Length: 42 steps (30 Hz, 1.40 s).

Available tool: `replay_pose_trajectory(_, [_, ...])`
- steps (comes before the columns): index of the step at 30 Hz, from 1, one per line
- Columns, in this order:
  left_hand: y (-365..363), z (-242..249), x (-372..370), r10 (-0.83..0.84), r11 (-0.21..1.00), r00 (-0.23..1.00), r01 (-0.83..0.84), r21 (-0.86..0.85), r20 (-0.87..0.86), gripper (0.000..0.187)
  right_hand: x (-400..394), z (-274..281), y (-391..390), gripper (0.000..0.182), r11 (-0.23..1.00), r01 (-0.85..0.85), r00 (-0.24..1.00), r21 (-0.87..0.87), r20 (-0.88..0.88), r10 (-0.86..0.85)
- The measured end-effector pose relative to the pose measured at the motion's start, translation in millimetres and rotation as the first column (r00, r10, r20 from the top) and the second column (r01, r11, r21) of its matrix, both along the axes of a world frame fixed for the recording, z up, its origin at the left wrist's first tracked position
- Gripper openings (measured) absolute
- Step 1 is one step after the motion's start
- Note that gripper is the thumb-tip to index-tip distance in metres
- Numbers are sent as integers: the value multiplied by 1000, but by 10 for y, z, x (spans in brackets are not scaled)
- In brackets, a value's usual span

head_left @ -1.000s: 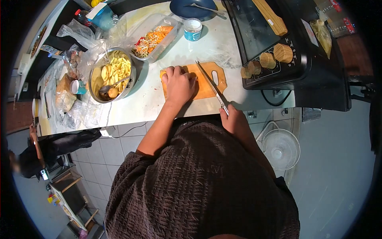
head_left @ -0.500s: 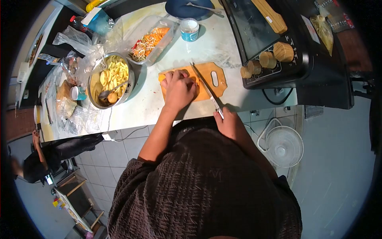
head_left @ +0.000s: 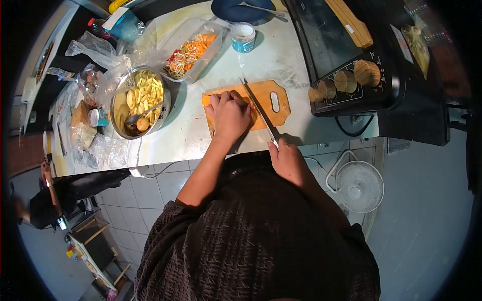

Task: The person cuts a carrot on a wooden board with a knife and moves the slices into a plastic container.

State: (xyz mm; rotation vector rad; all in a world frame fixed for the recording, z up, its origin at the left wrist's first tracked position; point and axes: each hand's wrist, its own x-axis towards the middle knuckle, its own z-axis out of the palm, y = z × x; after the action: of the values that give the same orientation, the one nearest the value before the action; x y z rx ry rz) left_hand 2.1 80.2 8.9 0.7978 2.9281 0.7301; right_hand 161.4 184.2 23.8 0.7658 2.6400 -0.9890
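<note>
My left hand (head_left: pixel 231 116) presses down with curled fingers over an orange carrot (head_left: pixel 206 100) on the wooden cutting board (head_left: pixel 278 116). Most of the carrot is hidden beneath the fingers; an end shows at their left. My right hand (head_left: pixel 289 159) grips the handle of a kitchen knife (head_left: pixel 260 111). The long blade slants across the board just right of my left fingers, its tip pointing away from me. Whether the edge touches the carrot cannot be made out.
A metal pot (head_left: pixel 166 108) of pale yellow cut pieces stands left of the board. Behind it is a plastic container (head_left: pixel 217 47) of shredded vegetables. A small tub (head_left: pixel 243 44), a dark blue plate (head_left: pixel 228 12) and a black oven (head_left: pixel 346 60) stand beyond. A person (head_left: pixel 47 200) is at far left.
The view has shifted slightly, so the board and oven sit a little further right. Both hands keep their holds, and the knife stays beside the left fingers.
</note>
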Motion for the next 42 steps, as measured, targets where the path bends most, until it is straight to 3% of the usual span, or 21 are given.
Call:
replay_pose_trajectory(5, [22, 68, -61, 70, 995, 989, -60, -85, 127, 18, -16, -101, -35, 38, 1000, 15, 998, -18, -57, -16])
replay_pose_trajectory(8, [10, 140, -105, 3, 998, 1000, -3, -66, -4, 23, -6, -158, -67, 37, 999, 31, 998, -22, -56, -32])
replay_pose_trajectory(10, [42, 287, -158, 88, 996, 906, -78, -41, 414, 30, -1, -147, -71, 37, 999, 41, 998, -11, -38, -42])
replay_pose_trajectory(11, [7, 195, -188, 20, 999, 918, -4, -39, 395, 36, -9, -136, -63, 38, 999, 40, 999, -9, -36, -40])
replay_pose_trajectory(15, [28, 116, -238, -18, 999, 922, 36, -41, 386, 33, -6, -134, -62, 38, 999, 40, 998, -21, -37, -41])
replay_pose_trajectory(20, [79, 135, -278, 83, 996, 793, -43, -81, 604, 33, 0, -140, -68, 37, 997, 67, 997, -34, -32, -68])
replay_pose_trajectory(25, [105, 177, -332, 85, 995, 785, -34, -94, 614, 32, -19, -130, -52, 36, 997, 63, 996, -39, -64, -66])
replay_pose_trajectory(34, [92, 189, -320, 89, 994, 768, -27, -106, 634, 33, -48, -37, -80, 39, 993, 79, 997, -82, 29, -77])
replay_pose_trajectory(42, [95, 206, -335, 101, 994, 731, -51, -92, 675, 29, -29, -106, -117, 35, 999, 46, 995, 3, -83, -46])
